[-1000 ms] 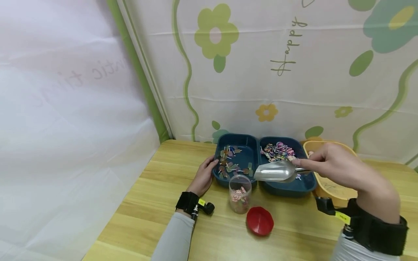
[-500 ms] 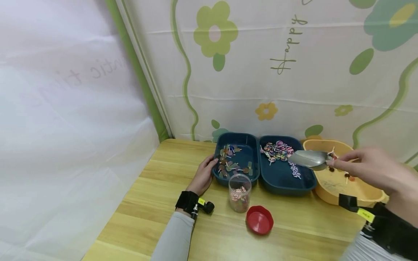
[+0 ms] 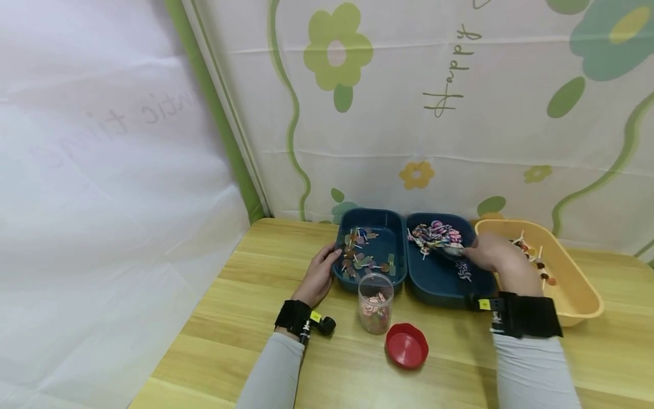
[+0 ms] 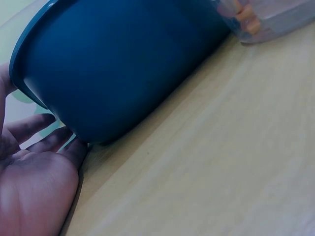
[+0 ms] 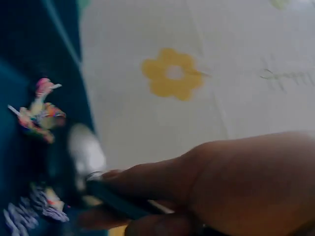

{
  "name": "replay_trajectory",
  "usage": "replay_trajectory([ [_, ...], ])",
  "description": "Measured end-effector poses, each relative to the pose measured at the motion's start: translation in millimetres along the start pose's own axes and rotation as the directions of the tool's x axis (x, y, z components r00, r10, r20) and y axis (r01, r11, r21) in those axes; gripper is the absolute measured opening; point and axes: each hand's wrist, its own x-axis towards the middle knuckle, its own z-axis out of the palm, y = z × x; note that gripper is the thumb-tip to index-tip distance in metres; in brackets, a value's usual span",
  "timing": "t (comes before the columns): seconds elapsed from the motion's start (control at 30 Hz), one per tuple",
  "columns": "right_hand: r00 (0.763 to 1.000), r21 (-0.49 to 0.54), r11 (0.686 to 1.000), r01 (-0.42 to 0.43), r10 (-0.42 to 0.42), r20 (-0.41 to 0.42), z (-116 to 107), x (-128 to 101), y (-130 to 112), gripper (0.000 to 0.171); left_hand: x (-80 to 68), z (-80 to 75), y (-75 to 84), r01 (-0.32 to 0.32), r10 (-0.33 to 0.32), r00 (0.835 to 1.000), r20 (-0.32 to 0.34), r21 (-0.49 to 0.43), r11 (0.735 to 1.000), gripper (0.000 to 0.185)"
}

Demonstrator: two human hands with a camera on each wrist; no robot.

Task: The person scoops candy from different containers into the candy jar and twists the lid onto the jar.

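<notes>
My right hand [image 3: 493,253] grips the handle of a metal scoop [image 3: 452,250]. Its bowl is low in the right blue bin [image 3: 439,289], at the edge of a heap of colourful wrapped lollipops [image 3: 439,232]. In the right wrist view the scoop [image 5: 86,150] is blurred. Purple-and-white swirl lollipops [image 3: 463,271] lie nearer the front of that bin. My left hand [image 3: 318,275] holds the left side of the other blue bin [image 3: 393,227], thumb at its rim and fingers [image 4: 37,127] along the outer wall. Small popsicle-shaped and round candies [image 3: 357,261] lie inside.
A clear jar [image 3: 375,304], part filled with pinkish swirl candies, stands before the left bin. Beside it a red lid [image 3: 407,345] lies upturned on the wooden table [image 3: 357,378]. A yellow bin [image 3: 577,289] with several lollipops stands on the right. A flower-printed curtain [image 3: 383,136] hangs behind.
My right hand swung right over the yellow bin with the scoop, then came back left and lowered the scoop into the right blue bin. My left hand has stayed put.
</notes>
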Motion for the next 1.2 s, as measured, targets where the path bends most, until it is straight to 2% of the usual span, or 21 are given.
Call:
replay_trajectory([
  [0.13, 1.000, -0.015, 1.000, -0.019, 0.018, -0.023, 14, 18, -2, 0.047, 0.3, 0.9, 0.0, -0.006, 0.006, 1.000, -0.003, -0.002, 1.000, 0.052],
  [0.27, 1.000, -0.006, 1.000, -0.016, 0.016, -0.027, 20, 22, 3, 0.041, -0.1, 1.6, 0.6, -0.010, 0.010, 1.000, 0.001, -0.002, 1.000, 0.052],
  [0.5, 0.997, -0.012, 0.997, 0.071, -0.071, -0.026, 23, 21, 10, 0.041, -0.4, 0.5, -0.1, 0.001, -0.001, 1.000, 0.004, -0.004, 1.000, 0.054],
  [0.67, 0.990, 0.016, 0.990, 0.141, -0.141, 0.019, 20, 15, 14, 0.043, -0.9, -0.4, -1.0, 0.001, -0.001, 1.000, 0.008, 0.005, 1.000, 0.054],
  [0.93, 0.979, 0.064, 0.985, 0.158, -0.164, 0.118, 9, 4, 20, 0.037, 0.2, -0.7, -1.5, -0.004, 0.004, 1.000, 0.012, 0.003, 1.000, 0.056],
  [1.2, 0.959, 0.035, 0.963, 0.268, -0.270, 0.086, 5, 1, 31, 0.033, 0.3, -0.8, -1.7, -0.005, 0.005, 1.000, 0.014, 0.004, 1.000, 0.055],
])
